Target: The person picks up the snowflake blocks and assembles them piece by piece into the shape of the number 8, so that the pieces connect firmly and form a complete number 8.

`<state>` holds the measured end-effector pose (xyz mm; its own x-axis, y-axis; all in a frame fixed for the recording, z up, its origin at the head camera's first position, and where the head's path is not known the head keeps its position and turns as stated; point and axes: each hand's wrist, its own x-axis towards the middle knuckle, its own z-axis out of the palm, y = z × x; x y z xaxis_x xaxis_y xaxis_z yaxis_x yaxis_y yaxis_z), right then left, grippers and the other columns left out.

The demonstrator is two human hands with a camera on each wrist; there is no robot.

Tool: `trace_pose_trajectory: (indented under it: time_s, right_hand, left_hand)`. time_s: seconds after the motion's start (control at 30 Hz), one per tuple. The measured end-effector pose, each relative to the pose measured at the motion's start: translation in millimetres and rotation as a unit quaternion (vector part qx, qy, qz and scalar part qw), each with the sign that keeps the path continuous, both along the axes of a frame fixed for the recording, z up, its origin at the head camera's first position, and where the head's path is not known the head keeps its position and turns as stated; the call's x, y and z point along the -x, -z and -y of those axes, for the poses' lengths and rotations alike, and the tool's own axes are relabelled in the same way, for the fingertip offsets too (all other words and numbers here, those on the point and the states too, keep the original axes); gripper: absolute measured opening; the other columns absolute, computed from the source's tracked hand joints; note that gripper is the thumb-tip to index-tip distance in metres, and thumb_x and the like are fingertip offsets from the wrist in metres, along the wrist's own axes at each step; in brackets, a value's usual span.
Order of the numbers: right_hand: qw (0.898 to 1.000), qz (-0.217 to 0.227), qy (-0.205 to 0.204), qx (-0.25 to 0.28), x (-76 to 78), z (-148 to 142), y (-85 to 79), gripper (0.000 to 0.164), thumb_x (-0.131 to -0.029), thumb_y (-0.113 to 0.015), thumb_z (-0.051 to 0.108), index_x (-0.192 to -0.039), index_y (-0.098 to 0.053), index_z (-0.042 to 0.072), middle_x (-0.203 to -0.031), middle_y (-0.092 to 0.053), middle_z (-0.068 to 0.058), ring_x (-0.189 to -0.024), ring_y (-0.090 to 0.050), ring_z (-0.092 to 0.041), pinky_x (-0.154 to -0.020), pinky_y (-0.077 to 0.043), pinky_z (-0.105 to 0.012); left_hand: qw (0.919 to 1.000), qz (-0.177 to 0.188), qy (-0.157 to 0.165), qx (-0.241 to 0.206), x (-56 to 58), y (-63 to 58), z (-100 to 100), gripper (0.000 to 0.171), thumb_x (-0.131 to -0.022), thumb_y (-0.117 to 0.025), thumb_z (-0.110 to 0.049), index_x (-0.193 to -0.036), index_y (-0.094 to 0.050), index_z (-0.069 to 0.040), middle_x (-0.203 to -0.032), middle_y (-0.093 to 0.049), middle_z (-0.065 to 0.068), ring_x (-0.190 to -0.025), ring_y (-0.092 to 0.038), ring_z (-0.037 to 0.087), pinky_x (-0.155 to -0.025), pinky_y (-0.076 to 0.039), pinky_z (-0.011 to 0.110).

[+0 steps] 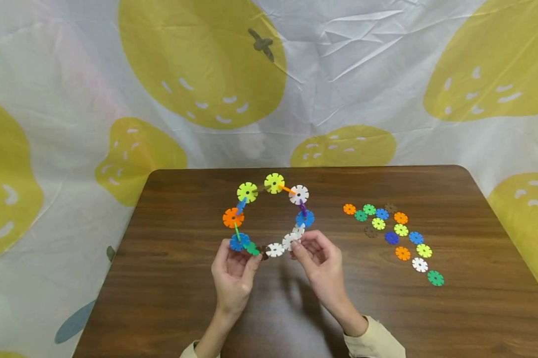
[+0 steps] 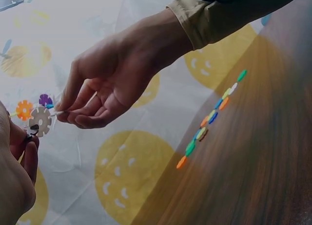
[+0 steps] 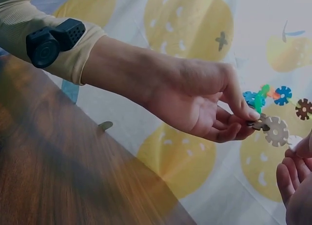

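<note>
While hands (image 1: 234, 281) (image 1: 323, 266) pinch a disc ring (image 1: 275, 249), loose discs (image 1: 401, 230) right, cloth (image 1: 313, 99) behind

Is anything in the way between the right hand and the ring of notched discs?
Nothing visible does: the right hand pinches a white disc of the ring, while the left hand holds the ring's lower left. The loose discs lie off to the right.

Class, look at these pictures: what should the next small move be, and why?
Perhaps ease the right hand gently toward the left hand to firm the joints: they pinch the ring of discs on either side of one white disc, and how deeply its slots are seated cannot be told.
</note>
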<state>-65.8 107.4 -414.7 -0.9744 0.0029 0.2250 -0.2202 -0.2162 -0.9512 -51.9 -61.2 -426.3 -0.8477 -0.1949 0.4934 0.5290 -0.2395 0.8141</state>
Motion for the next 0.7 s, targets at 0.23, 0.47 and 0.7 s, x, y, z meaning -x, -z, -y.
trace_pose_trajectory:
  time_s: [0.23, 0.47, 0.7]
  right_hand:
    - [1.0, -0.02, -0.012, 0.0, -0.5, -1.8, 0.7, 0.009, -0.091, -0.064, -0.013, -0.098, -0.059, -0.016, -0.085, -0.07, 0.001, -0.072, -0.066, -0.008, -0.068, -0.059, -0.023]
    - [1.0, -0.021, -0.011, -0.002, -1.2, -1.9, 1.4, 0.009, -0.091, -0.064, -0.013, -0.098, -0.06, -0.016, -0.086, -0.07, 0.002, -0.073, -0.066, -0.008, -0.068, -0.058, -0.022]
    - [1.0, -0.03, -0.007, -0.007, -0.8, -2.9, 1.3, 0.008, -0.09, -0.064, -0.013, -0.098, -0.061, -0.015, -0.085, -0.07, 0.001, -0.072, -0.066, -0.009, -0.067, -0.058, -0.022]
  left_hand:
    - [0.9998, 0.01, -0.003, -0.016, 0.1, 0.2, -0.2, 0.024, -0.084, -0.063, 0.021, -0.102, -0.047, 0.019, -0.094, -0.063, -0.002, -0.083, -0.063, 0.006, -0.073, -0.057, 0.017]
    - [0.9992, 0.006, 0.009, -0.038, -0.3, -0.3, -1.2, 0.022, -0.088, -0.07, 0.009, -0.105, -0.056, 0.006, -0.09, -0.063, 0.006, -0.079, -0.064, 0.008, -0.071, -0.058, 0.019]
    - [0.9988, 0.015, 0.015, -0.044, -1.3, -0.2, -2.1, 0.025, -0.087, -0.066, 0.015, -0.106, -0.057, 0.003, -0.091, -0.064, 0.001, -0.078, -0.064, 0.008, -0.07, -0.058, 0.018]
